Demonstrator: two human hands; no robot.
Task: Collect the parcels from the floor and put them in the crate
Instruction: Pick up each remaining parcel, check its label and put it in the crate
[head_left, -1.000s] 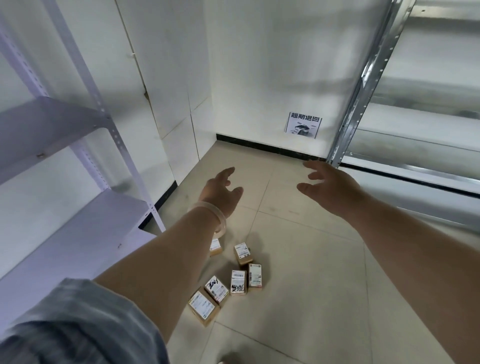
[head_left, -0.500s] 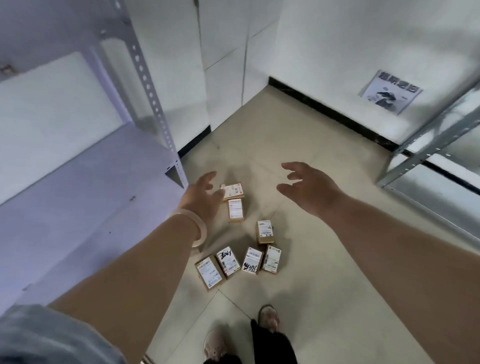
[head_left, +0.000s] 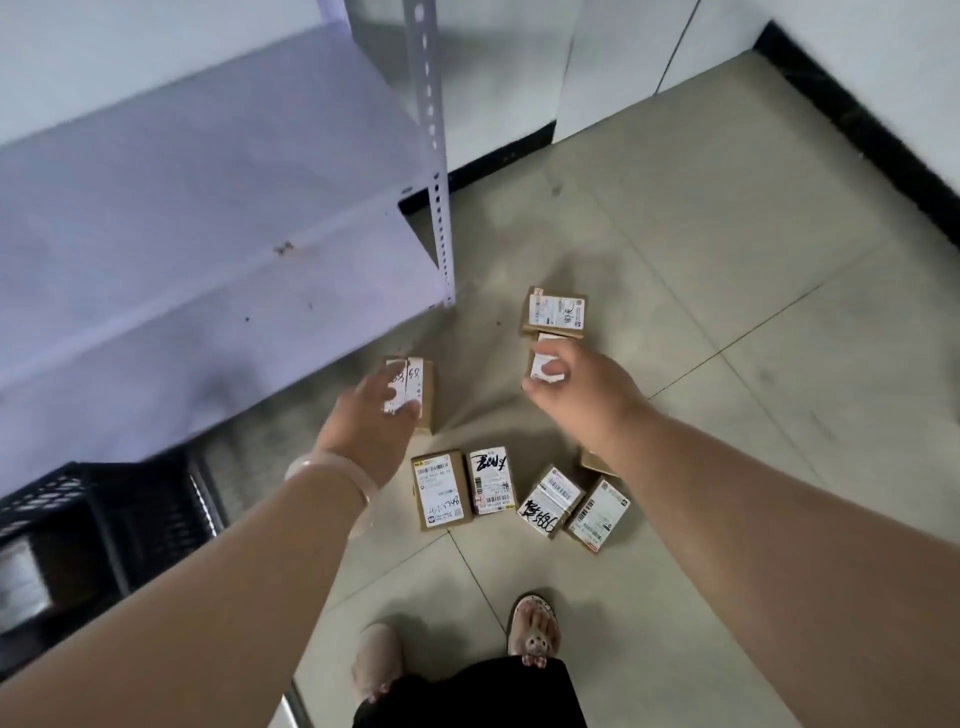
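Several small brown parcels with white labels lie on the tiled floor. My left hand (head_left: 366, 423) reaches down over one parcel (head_left: 422, 379), its fingers loosely bent across the label. My right hand (head_left: 579, 389) hovers over another parcel (head_left: 541, 359), thumb and fingers curved above it; I cannot tell whether it touches. A further parcel (head_left: 556, 310) lies just beyond that one. A row of parcels (head_left: 440, 488) (head_left: 491, 480) (head_left: 550, 501) (head_left: 597, 514) sits between my arms. The black slatted crate (head_left: 104, 519) stands at the lower left under the shelf.
A pale metal rack (head_left: 208, 208) with a perforated post (head_left: 436, 156) fills the left side, its corner foot close to the parcels. White walls with a black skirting (head_left: 857, 119) close the corner beyond. My feet (head_left: 532, 631) stand just behind the parcel row.
The view has tilted down and closer to the floor. Both hands have dropped from mid-air to just over two parcels, and the black crate has come into view at the left.
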